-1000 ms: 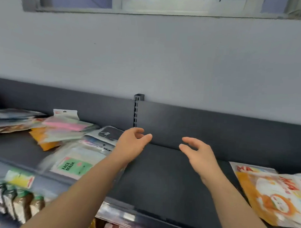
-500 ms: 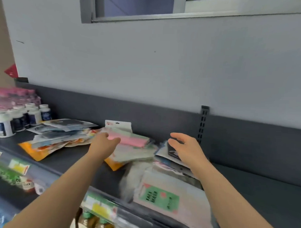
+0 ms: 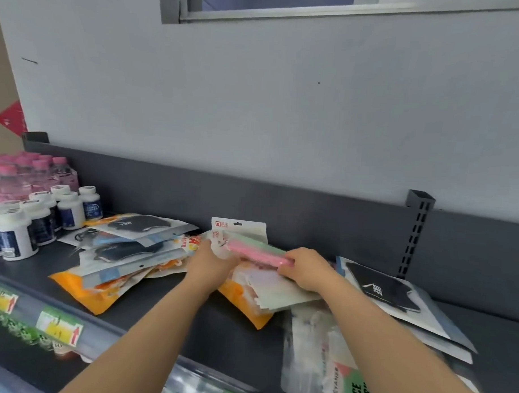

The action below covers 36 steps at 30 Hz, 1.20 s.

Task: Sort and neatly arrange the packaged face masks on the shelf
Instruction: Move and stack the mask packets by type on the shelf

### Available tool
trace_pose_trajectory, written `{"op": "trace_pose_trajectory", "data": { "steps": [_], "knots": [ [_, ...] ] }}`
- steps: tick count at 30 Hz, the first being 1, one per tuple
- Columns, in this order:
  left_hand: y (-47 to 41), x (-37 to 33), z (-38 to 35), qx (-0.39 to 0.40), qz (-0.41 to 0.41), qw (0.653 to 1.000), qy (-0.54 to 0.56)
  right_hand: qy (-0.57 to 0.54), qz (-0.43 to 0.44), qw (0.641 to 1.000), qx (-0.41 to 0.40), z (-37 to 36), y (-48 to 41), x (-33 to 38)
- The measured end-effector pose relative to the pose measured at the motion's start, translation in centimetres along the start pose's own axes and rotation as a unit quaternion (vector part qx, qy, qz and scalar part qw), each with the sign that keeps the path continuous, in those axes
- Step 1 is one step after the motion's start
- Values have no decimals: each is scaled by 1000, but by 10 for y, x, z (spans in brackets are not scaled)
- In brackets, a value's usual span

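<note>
Packaged face masks lie in loose heaps on a dark grey shelf (image 3: 172, 308). A clear pack of pink and green masks (image 3: 250, 249) tops the middle heap. My left hand (image 3: 211, 266) grips its left end and my right hand (image 3: 305, 271) grips its right end. Under it lie pale packs and an orange pack (image 3: 237, 295). To the left is a pile of black-mask packs (image 3: 133, 245) over an orange one. On the right lie a black-mask pack (image 3: 387, 292) and a pack labelled FACE MASK (image 3: 346, 381).
White pill bottles (image 3: 18, 232) and pink-capped water bottles (image 3: 26, 173) stand at the shelf's left end. A slotted upright post (image 3: 416, 234) rises from the back panel at the right. Price tags (image 3: 56, 327) line the shelf's front edge.
The view has swung left from the bare shelf section to the mask heaps. Both hands moved onto the pink and green pack and took hold of its ends.
</note>
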<state>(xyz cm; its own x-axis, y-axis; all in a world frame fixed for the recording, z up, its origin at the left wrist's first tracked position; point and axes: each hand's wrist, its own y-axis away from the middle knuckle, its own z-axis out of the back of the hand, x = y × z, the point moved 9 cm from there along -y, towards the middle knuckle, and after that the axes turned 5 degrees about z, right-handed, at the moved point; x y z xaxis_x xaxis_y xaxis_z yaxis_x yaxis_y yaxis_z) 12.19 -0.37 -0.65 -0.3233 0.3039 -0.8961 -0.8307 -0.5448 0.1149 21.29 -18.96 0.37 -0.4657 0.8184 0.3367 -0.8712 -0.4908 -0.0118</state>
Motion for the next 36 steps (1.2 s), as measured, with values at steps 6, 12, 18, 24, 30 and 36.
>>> {"op": "trace_pose_trajectory", "data": {
  "steps": [6, 12, 18, 24, 30, 36],
  "knots": [
    [0, -13, 15, -64, -30, 984, -165, -5, 31, 995, -94, 46, -1, -14],
    [0, 1, -21, 55, 75, 996, 11, 26, 26, 999, -35, 38, 11, -25],
    [10, 10, -45, 86, 77, 993, 39, 20, 66, 997, -34, 24, 19, -19],
    [-6, 15, -16, 2, 86, 965, 246, -11, 95, 995, 36, 13, 28, -5],
    [-12, -7, 2, -8, 25, 934, 356, -35, 87, 995, -23, 6, 24, 4],
    [25, -40, -20, 190, -25, 898, 396, -95, 94, 977, -168, 37, 37, 38]
  ]
}}
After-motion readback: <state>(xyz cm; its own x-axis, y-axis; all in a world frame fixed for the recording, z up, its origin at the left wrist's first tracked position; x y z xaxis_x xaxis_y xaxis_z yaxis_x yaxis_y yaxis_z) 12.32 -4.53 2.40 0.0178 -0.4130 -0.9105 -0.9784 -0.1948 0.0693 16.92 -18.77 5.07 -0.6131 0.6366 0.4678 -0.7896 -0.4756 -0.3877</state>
